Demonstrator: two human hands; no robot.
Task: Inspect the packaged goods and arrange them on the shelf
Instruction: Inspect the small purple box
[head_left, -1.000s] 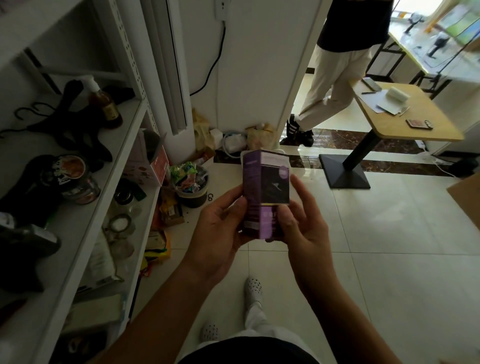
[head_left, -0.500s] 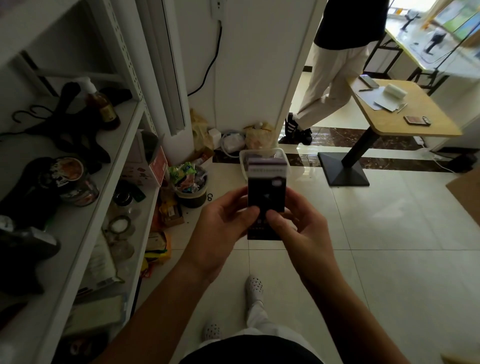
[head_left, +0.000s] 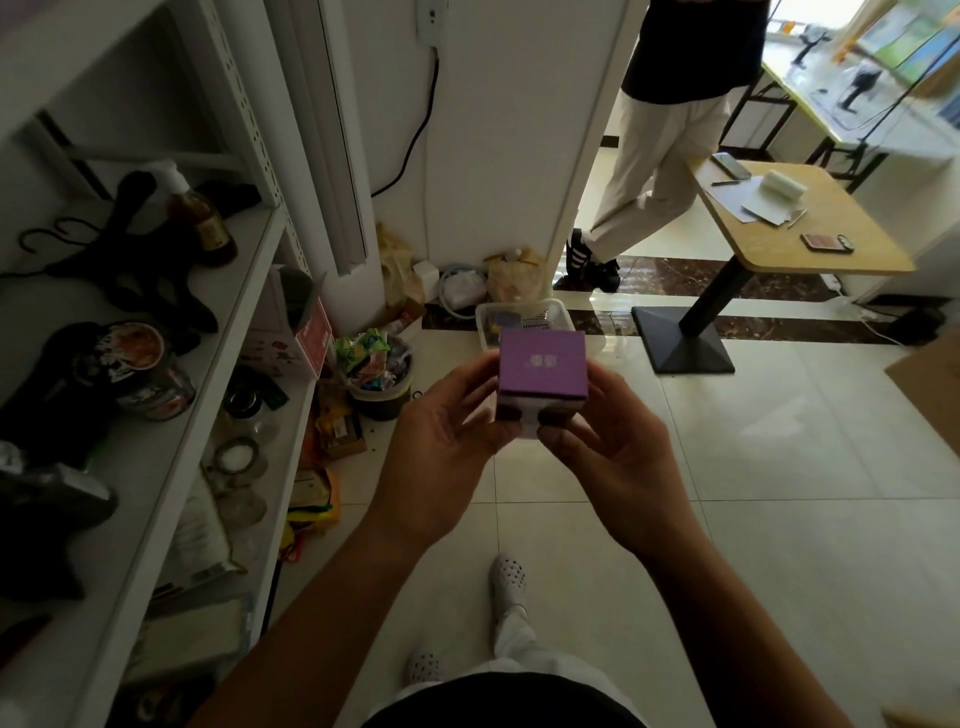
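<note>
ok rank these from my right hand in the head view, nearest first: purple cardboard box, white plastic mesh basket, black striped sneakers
1. purple cardboard box: pinched in the right hand itself
2. white plastic mesh basket: on the floor just beyond the box
3. black striped sneakers: farther back, by the white pillar

Location type: office-style room w/ a storage corner.

Evidence, L side: white steel shelf unit (head_left: 241, 278) w/ perforated uprights (head_left: 244, 104), stocked w/ misc. goods, e.g. sauce bottle (head_left: 200, 223), noodle cup (head_left: 140, 364), glass jars (head_left: 236, 457). A waste bin (head_left: 379, 382) full of wrappers stands beside it.

Floor: pale glossy tiles (head_left: 779, 493) w/ a dark marble strip (head_left: 779, 280).

R side: wooden pedestal table (head_left: 841, 218) w/ papers (head_left: 748, 200) & phone (head_left: 827, 242). More desks (head_left: 831, 119) stand near a bright window.
</note>
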